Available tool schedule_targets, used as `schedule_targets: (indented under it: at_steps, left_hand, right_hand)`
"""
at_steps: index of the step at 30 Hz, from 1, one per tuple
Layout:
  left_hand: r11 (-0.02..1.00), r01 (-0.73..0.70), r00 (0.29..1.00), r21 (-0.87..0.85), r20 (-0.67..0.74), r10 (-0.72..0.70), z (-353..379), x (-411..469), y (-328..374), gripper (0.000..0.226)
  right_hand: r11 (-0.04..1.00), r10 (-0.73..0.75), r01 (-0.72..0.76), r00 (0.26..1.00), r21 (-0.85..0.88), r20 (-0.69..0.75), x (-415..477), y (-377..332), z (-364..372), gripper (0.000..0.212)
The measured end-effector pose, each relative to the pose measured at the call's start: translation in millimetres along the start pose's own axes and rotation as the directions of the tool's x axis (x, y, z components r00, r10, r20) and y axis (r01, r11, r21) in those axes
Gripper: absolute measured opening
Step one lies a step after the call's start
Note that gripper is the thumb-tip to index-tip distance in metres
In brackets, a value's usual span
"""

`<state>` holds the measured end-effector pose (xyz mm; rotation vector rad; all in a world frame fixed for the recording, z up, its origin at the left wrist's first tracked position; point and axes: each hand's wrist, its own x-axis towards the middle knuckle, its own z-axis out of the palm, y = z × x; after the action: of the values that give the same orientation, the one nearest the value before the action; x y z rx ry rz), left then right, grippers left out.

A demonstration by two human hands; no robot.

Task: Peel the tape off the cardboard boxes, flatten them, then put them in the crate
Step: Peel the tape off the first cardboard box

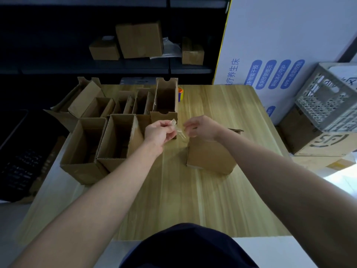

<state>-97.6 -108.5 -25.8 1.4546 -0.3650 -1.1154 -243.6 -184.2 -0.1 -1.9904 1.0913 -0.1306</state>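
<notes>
L hand pinches crumpled clear tape mid-frame. R hand curled at tape's other end, blurred, can't tell if gripping. Nearest box sits just below R hand; crate at right edge.

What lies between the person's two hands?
A crumpled strip of clear tape, pinched by the left hand and reaching toward the right hand, shown in the head view.

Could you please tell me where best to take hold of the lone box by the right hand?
Probably by its two side walls, coming from above: the lone box stands upright on the table with both sides free, and the right hand hovers just over its top.
</notes>
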Motion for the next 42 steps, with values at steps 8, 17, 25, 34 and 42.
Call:
schedule_targets:
  at_steps: [8,17,25,34,42]
  left_hand:
    - [0.985,-0.17,0.986,0.02,0.002,0.17,-21,2,-4,0.013]
    - [0.707,-0.192,0.98,0.681,0.101,0.169,-52,13,-39,0.007]
    - [0.41,-0.139,0.948,0.902,0.24,-0.207,-56,17,-95,0.027]
    - [0.379,-0.102,0.961,0.92,0.19,-0.203,-54,26,-136,0.027]
    - [0.171,-0.352,0.881,0.92,0.388,-0.272,-60,14,-128,0.097]
  right_hand:
    - [0.996,0.006,-0.012,0.998,-0.091,-0.064,15,-3,19,0.015]
    - [0.999,0.039,-0.04,0.993,-0.012,-0.112,7,10,25,0.025]
    - [0.999,0.029,-0.03,0.998,-0.017,-0.058,2,12,21,0.03]
    - [1.0,0.014,-0.015,0.998,-0.01,-0.066,1,17,25,0.03]
    - [0.999,-0.012,0.011,0.999,-0.03,-0.047,4,19,22,0.029]
